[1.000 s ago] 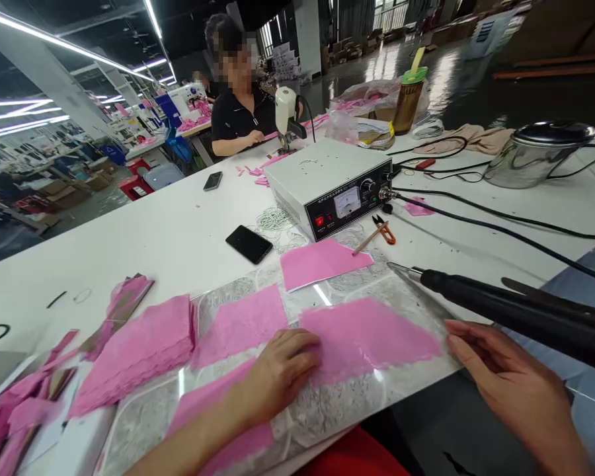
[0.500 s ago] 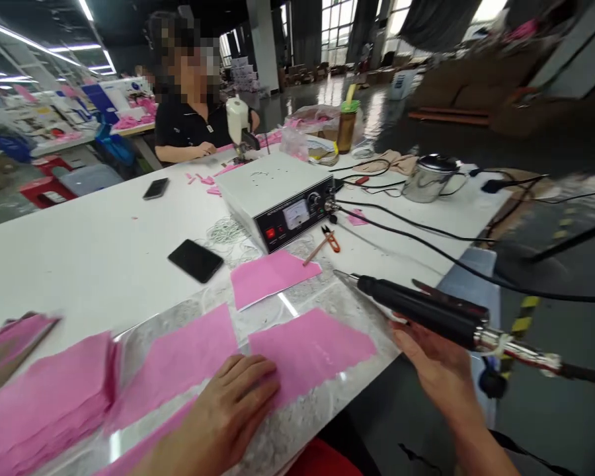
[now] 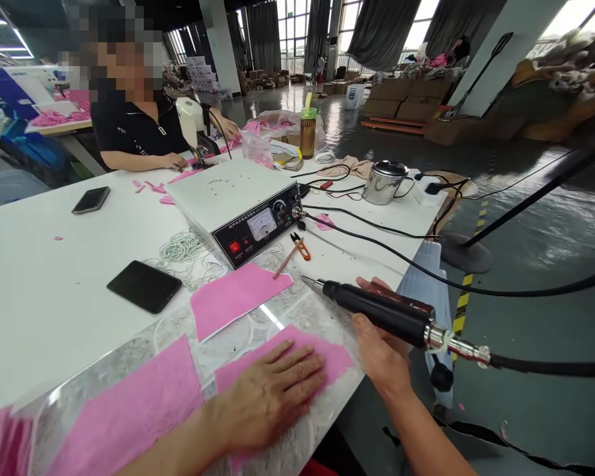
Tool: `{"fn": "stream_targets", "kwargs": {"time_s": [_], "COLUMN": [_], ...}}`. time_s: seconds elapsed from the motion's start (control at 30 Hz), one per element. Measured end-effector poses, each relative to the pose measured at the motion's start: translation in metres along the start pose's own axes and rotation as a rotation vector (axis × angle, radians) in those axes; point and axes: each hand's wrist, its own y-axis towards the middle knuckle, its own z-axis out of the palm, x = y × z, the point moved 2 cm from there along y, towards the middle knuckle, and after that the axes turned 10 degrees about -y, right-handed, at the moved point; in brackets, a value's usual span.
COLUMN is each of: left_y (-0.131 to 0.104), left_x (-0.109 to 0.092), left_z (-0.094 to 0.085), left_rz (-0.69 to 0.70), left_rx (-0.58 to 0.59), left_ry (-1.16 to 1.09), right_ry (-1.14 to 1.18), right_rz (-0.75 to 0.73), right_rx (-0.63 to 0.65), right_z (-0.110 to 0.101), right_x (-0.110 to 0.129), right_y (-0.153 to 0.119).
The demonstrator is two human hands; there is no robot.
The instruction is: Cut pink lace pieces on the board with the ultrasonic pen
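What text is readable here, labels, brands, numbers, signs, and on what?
No text reads clearly enough to quote.
Front panel of white box: characters along the top, captions by controls, too small.
Its meter: markings, too small.
Dark shirt: pale marks, unreadable.
Blue-and-white machine, background left: lettering, too blurred.

Small print on a white box's [image 3: 231, 205] front panel, no word legible.
Between the tabletop's [image 3: 24, 277] far edge and near right corner, the black panel carries a line of pale, Chinese-looking characters along its top, a dial [image 3: 262, 225] with tiny scale marks, and minute captions by the red switch [image 3: 235, 247] and knob [image 3: 279, 206], all too small to read. Beyond the tabletop's right edge, black-and-yellow warning tape [image 3: 460, 314] marks the floor.
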Motion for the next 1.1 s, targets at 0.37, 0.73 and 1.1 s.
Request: {"fn": "stream_targets", "kwargs": {"time_s": [0.37,0.73,1.1], "left_y": [-0.005,-0.005,-0.003], "left_x": [0.003,0.004,0.003], "left_z": [0.003,0.004,0.000], "left_rz": [0.038,0.050,0.032], "left_rx": [-0.042,-0.049,-0.064], "left_ry": [0.029,0.038,-0.056], "right_ry": [0.288,0.364,0.263], "right_rz": [0.055,0.165,-0.078], "right_rx": [-0.182,0.143,0.097], "right_z": [0.024,0.029,-0.030], "right_x": [0.004,0.015,0.071], "right_y": [0.035,0.038,0.036]}}
